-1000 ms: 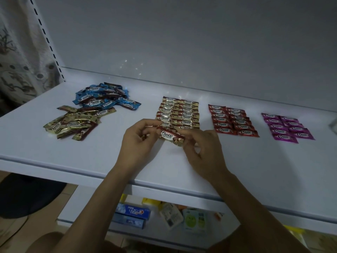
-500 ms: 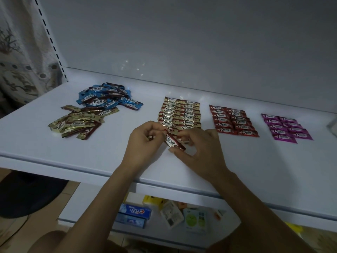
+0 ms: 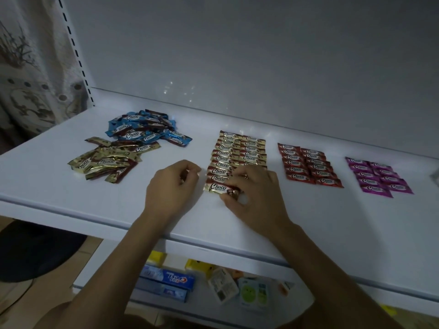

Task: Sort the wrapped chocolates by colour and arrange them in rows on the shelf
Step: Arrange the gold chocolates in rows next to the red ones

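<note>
Roughly halfway: red rows (image 3: 308, 165) and purple rows (image 3: 377, 175) are done on the shelf (image 3: 332, 222). A gold chocolate (image 3: 219, 187) is pinched by the right hand (image 3: 256, 198) at the front of the gold rows (image 3: 240, 153). The left hand (image 3: 171, 188) is curled, contents can't be told. Left to do: gold pile (image 3: 107, 160), blue pile (image 3: 147, 129).

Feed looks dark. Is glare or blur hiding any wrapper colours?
Head view: dim, yet blue pile, gold pile, gold rows, red rows and magenta rows read clearly; glare only as glints on the back wall; right hand partly hides the front gold chocolate.

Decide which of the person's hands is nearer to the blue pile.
Left. The left hand sits in front and right of the blue pile; the right hand, farther right, pinches a gold chocolate.
</note>
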`<action>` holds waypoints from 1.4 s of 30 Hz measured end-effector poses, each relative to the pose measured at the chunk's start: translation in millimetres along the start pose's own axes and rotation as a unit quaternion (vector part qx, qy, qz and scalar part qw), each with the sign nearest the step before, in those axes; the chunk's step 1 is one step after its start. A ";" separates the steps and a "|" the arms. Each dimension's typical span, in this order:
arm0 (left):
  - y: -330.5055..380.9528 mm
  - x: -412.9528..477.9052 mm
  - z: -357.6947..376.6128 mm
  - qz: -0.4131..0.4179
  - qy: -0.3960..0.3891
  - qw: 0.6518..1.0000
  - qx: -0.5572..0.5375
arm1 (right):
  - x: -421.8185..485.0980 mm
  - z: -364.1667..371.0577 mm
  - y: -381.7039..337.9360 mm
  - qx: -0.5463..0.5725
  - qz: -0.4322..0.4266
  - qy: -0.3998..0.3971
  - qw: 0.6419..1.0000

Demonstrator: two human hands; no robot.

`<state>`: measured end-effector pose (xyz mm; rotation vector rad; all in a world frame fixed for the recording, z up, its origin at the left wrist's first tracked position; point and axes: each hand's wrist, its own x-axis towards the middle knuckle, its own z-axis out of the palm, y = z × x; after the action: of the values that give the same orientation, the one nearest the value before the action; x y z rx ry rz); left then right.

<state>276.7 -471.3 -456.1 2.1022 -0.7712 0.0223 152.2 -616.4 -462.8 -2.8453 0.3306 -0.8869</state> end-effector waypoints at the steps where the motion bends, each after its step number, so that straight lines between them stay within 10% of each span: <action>1: 0.3 -1.4 0.2 0.005 -0.008 1.000 -0.005 | 2.1 0.6 0.2 -0.007 -0.002 0.001 1.000; 10: 6.8 -5.6 0.4 0.033 -0.039 0.996 0.069 | 1.7 3.0 4.5 0.012 -0.013 0.006 1.000; 25: 12.5 -0.7 -4.0 -0.037 0.015 0.976 -0.214 | 0.5 -1.6 1.6 0.065 -0.018 0.063 0.996; 30: 49.8 3.1 3.4 -0.137 -0.007 0.773 -0.619 | -1.6 -24.1 -14.9 0.212 0.012 0.065 0.975; 35: 80.9 -7.3 20.7 -0.179 -0.053 0.647 -0.740 | -10.6 -30.5 -18.3 0.178 0.025 0.052 0.982; 39: 87.0 -18.9 28.4 -0.155 -0.131 0.658 -0.725 | -20.0 -31.2 -9.1 0.180 0.011 0.061 0.982; 42: 78.0 -23.6 31.5 -0.095 -0.123 0.779 -0.607 | -25.3 -33.6 0.3 0.144 0.004 0.069 0.987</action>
<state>208.1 -515.8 -425.4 0.9051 -0.4691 -0.6957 112.5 -612.7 -449.2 -2.5236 0.2086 -1.0409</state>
